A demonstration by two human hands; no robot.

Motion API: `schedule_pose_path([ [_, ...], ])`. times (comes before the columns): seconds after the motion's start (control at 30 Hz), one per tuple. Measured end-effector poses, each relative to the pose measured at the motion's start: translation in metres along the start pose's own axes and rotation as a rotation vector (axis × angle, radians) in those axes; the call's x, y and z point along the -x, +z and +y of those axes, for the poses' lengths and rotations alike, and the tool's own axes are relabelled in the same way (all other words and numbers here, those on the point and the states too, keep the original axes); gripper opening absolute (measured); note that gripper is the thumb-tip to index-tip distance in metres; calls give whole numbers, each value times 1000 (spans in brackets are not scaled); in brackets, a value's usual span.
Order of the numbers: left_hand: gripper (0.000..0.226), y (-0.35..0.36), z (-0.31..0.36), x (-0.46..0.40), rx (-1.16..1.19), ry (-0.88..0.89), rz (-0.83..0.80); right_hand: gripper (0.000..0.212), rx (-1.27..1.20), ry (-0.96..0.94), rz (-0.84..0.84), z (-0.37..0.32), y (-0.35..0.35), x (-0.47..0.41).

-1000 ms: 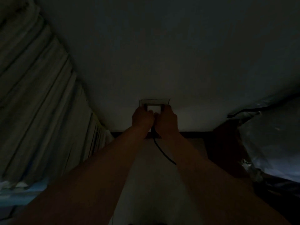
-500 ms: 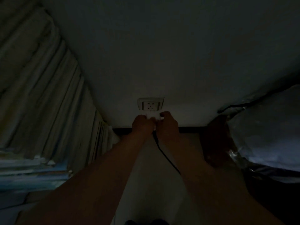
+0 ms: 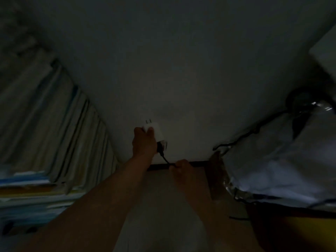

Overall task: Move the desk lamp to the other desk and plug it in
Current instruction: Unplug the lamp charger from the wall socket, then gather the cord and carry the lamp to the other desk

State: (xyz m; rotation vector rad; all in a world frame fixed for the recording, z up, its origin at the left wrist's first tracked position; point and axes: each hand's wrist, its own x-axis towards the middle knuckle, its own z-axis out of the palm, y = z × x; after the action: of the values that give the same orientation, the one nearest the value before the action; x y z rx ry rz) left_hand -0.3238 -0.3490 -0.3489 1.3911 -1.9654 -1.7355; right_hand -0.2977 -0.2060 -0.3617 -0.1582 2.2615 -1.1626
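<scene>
Dimly lit corner, seen from above the arms: pale wall (image 3: 181, 60) filling most of the view, dark skirting (image 3: 158, 167) along its foot, lighter floor (image 3: 163, 206) below. Stacked books (image 3: 27, 193) at lower left, with upright pale spines or papers (image 3: 60, 135) leaning away behind them, too blurred to read. At right, a white bundle (image 3: 283, 160) wrapped in crinkled clear film, edged by a dark cord or seam, pressed near the wall beside a brown panel (image 3: 216, 171). Yellow surface (image 3: 309, 231) at lower right, dark and indistinct. Nothing between the hands and the wall.

Centre frame, left hand (image 3: 144, 142) closed around a white plug adapter (image 3: 154, 132), thumb and fingers wrapped on its lower half, held up in front of the wall. Two metal prongs (image 3: 148, 121) on its top end, bare and pointing upward. Adapter body a small rounded white block, brightest thing in view, with a dark connector seated at its lower end. Black cable (image 3: 164, 158) running down from that connector, curving right to the right hand (image 3: 181, 169). Right hand lower, just in front of the skirting, fingers curled shut and pinching the cable. Lamp itself not to be made out in the gloom
</scene>
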Motion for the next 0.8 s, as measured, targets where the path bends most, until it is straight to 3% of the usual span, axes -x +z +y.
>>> schedule_pose_path([
  [0.1,39,-14,46,19,39,39,8,16,37,20,11,-26,-19,20],
  [0.17,39,-23,75,32,56,73,12,25,111,27,19,-44,-34,30],
  [0.27,38,-34,114,53,97,111,13,15,161,21,80,-70,-57,49],
  [0.33,37,-42,137,66,144,121,5,19,170,27,141,-85,-74,65],
  [0.57,36,-71,211,111,221,205,-7,21,149,-108,277,-132,-123,122],
  [0.8,32,-76,244,164,256,346,-238,15,16,-155,506,-171,-165,161],
])
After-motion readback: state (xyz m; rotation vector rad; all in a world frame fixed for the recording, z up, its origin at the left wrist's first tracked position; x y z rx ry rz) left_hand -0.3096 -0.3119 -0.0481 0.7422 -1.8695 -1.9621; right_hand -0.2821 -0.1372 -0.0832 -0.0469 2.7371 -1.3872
